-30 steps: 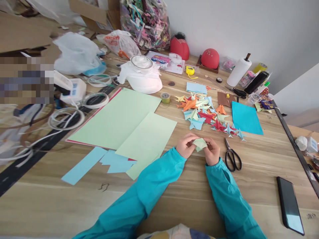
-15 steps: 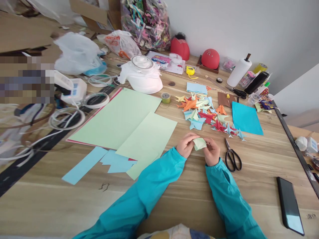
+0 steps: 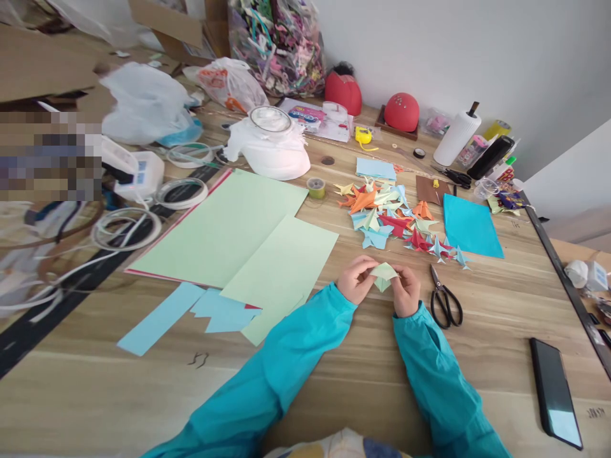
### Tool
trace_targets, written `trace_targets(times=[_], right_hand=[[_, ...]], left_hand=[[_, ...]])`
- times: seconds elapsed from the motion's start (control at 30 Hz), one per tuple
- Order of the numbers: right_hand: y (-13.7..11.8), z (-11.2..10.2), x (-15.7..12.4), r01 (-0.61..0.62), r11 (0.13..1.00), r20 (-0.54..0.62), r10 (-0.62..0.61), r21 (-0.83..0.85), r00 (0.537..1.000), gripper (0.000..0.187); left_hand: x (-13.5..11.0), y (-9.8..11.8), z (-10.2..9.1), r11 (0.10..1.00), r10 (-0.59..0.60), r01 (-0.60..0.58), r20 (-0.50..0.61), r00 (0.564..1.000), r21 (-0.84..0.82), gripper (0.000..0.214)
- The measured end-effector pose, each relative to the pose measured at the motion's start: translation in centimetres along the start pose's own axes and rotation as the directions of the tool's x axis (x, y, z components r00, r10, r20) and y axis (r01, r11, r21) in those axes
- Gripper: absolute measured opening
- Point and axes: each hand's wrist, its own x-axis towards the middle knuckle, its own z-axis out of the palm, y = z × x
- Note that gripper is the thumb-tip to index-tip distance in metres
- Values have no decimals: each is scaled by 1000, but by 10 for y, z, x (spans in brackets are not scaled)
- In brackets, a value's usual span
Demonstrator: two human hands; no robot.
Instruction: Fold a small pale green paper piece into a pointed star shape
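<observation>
A small folded piece of pale green paper (image 3: 382,275) is held between my two hands, just above the wooden table. My left hand (image 3: 356,280) pinches its left corner. At its right corner, my right hand (image 3: 405,289) pinches it too. The paper's upper part is spread sideways and a point hangs below. Beyond my hands lies a pile of folded paper cranes (image 3: 382,213) in orange, red, blue and green. Black-handled scissors (image 3: 445,302) rest to the right of my right hand. Left of my hands are large pale green sheets (image 3: 286,261).
Blue paper strips (image 3: 160,318) lie at the left front, and a phone (image 3: 554,391) at the right. A turquoise sheet (image 3: 472,226) sits right of the cranes. Behind stand a thread spool (image 3: 316,187), a yellow tape measure (image 3: 363,135) and red pincushions (image 3: 401,112). Coiled cables (image 3: 126,229) crowd the left.
The green paper has changed from a roughly square shape to one with a spread top and a point hanging below. Both hands keep their pinch, nearly in place.
</observation>
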Motion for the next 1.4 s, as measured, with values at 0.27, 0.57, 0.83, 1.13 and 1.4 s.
trace_targets(times=[0.27, 0.57, 0.83, 1.13, 1.4], right_hand=[[5, 1, 0, 16, 1000, 11, -16, -26, 1000, 13], [6, -2, -2, 72, 996, -42, -74, -46, 996, 12], [0, 2, -3, -9, 1000, 54, 9, -11, 998, 18], [2, 2, -1, -14, 997, 96, 22, -79, 995, 17], [1, 2, -1, -57, 989, 209, 85, -135, 974, 22]], left_hand=[[0, -1, 1, 1000, 28, -28, -7, 1000, 9, 14], [0, -1, -2, 1000, 22, -22, 6, 1000, -6, 15], [-1, -1, 0, 1000, 10, -10, 33, 999, -15, 11], [2, 3, -2, 998, 59, -59, 21, 998, -25, 20], [3, 0, 0, 985, -32, 41, 56, 998, -170, 17]])
